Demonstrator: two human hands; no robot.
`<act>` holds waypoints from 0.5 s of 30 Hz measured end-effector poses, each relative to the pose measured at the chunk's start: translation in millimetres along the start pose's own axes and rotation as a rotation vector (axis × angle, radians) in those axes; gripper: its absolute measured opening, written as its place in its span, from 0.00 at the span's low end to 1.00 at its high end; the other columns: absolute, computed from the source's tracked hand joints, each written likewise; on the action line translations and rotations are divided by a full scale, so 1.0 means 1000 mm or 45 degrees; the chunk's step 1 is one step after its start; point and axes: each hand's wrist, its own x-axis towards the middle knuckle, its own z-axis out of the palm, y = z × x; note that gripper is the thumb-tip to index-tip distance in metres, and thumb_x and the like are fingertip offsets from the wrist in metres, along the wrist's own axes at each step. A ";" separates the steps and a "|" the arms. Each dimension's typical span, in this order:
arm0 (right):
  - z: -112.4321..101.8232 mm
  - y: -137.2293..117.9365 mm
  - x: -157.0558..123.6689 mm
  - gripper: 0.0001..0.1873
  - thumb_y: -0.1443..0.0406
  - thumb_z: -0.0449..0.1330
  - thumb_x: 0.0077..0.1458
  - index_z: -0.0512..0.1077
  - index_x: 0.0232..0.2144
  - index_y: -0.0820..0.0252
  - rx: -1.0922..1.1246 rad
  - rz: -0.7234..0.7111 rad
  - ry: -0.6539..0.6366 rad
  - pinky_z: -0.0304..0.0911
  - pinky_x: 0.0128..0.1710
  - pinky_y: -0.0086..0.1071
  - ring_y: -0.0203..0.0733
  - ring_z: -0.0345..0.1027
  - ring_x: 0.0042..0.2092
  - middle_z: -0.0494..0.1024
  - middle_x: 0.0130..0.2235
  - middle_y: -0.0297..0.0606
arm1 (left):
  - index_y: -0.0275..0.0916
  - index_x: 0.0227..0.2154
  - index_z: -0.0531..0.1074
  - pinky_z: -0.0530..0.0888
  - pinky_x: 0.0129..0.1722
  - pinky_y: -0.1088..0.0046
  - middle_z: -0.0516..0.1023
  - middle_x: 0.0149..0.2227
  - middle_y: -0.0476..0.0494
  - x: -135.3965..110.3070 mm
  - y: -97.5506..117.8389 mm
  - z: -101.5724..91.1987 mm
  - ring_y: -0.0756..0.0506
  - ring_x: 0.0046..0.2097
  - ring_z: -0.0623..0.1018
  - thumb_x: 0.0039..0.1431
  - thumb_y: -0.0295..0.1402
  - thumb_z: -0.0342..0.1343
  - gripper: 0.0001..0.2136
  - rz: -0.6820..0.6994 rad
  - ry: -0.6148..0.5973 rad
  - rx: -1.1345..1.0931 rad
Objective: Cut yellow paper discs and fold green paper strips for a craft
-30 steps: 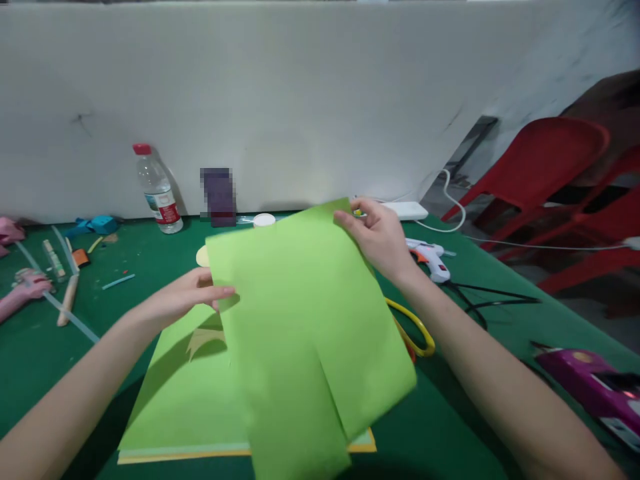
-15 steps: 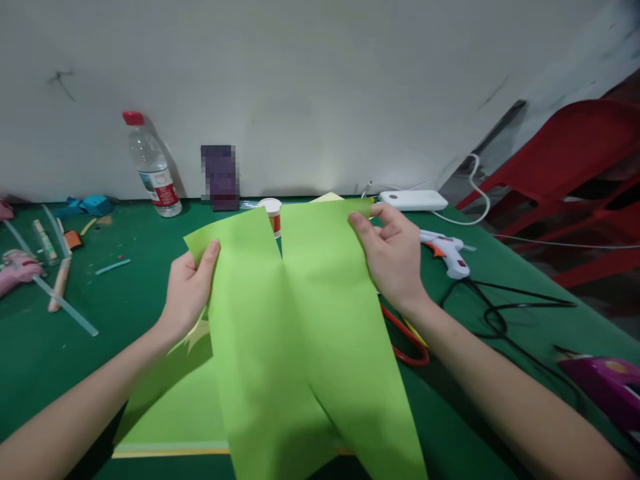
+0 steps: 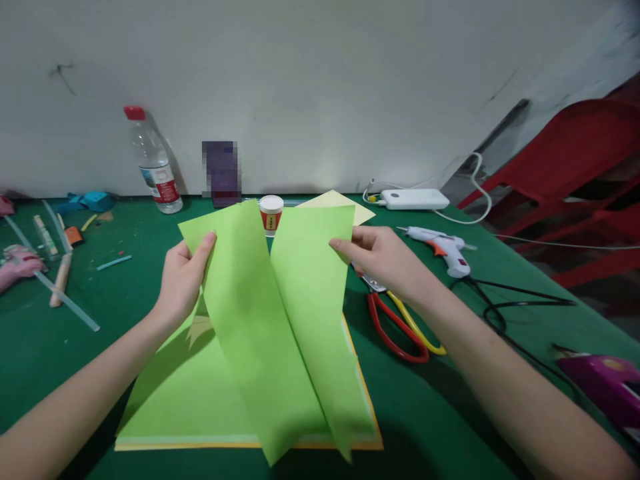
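My left hand (image 3: 186,273) pinches the upper left edge of a light green paper piece (image 3: 245,293) between thumb and fingers. My right hand (image 3: 377,257) grips another green paper piece (image 3: 313,280) by its upper right edge. Both hang slanting down side by side, with a gap at the top; lower down their edges meet or overlap, and whether they are joined there I cannot tell. Beneath them lies a stack of green paper (image 3: 185,407) with a yellow-orange layer at its edge. Scissors (image 3: 400,327) with red and yellow handles rest under my right wrist, their blades partly hidden.
A white glue gun (image 3: 445,248) with a black cord and a purple tool (image 3: 600,383) lie at right. Behind the papers stand a small cup (image 3: 271,217) and pale yellow paper (image 3: 335,200). A water bottle (image 3: 156,167) and a pink glue gun (image 3: 20,270) are at left.
The right green piece has swung left and down with my right hand, uncovering the scissors and more of the stack. Both lower ends have risen into view. My left hand has barely moved.
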 end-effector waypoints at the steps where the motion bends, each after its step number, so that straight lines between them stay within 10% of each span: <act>1: 0.001 0.003 0.002 0.12 0.60 0.54 0.49 0.64 0.19 0.61 -0.036 -0.002 0.018 0.45 0.18 0.27 0.30 0.49 0.18 0.58 0.16 0.28 | 0.39 0.25 0.67 0.64 0.21 0.78 0.70 0.22 0.51 -0.001 -0.001 0.002 0.50 0.24 0.70 0.51 0.45 0.52 0.13 -0.003 -0.031 -0.024; 6: 0.011 0.030 0.023 0.11 0.63 0.53 0.49 0.60 0.18 0.59 -0.072 -0.007 0.170 0.44 0.19 0.27 0.31 0.49 0.19 0.58 0.16 0.27 | 0.40 0.38 0.71 0.71 0.39 0.70 0.76 0.39 0.44 -0.014 -0.012 0.022 0.44 0.41 0.75 0.46 0.37 0.59 0.14 -0.102 -0.293 -0.045; 15: -0.027 0.013 0.007 0.12 0.57 0.53 0.52 0.69 0.27 0.58 0.182 0.092 0.051 0.49 0.15 0.28 0.32 0.51 0.14 0.67 0.18 0.31 | 0.38 0.30 0.74 0.74 0.21 0.69 0.77 0.22 0.45 -0.032 0.034 0.002 0.44 0.22 0.76 0.45 0.37 0.59 0.10 -0.367 -0.394 -0.286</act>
